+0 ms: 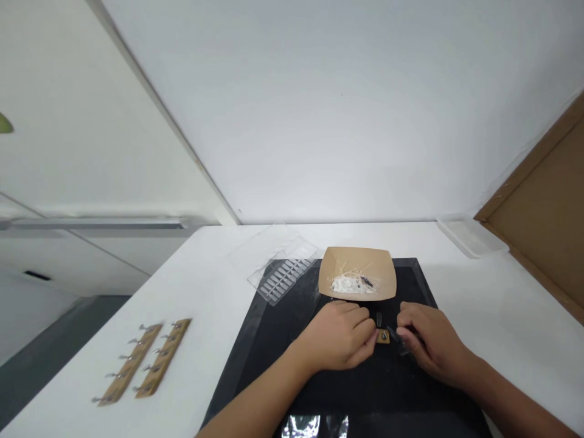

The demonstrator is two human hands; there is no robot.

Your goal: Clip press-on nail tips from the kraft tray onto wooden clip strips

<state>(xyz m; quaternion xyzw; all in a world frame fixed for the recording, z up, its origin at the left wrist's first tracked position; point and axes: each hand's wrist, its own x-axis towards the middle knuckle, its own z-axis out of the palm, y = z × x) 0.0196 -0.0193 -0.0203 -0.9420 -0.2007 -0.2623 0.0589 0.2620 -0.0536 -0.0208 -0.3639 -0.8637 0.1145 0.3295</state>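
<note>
My left hand (344, 334) is closed with its fingertips on a small wooden strip (384, 339), most of which the hand hides. A metal clip shows on the strip's bare end. To the right of it, my right hand (429, 340) is closed in a pinch. A thin, dark, partly see-through piece (398, 339) shows at its fingertips, too blurred to name. Just above the strip, a small dark piece (379, 319) stands out faintly against the black mat (365, 389). Both hands are over this mat, a little apart.
Beyond the hands sits a brown paper tray (329, 267) with white shreds and thin sticks. A clear plastic box (280, 277) with rows of nail tips overlaps the mat's corner. Two wooden strips with clips (164, 359) lie left. A translucent tray (472, 237) stands at back right.
</note>
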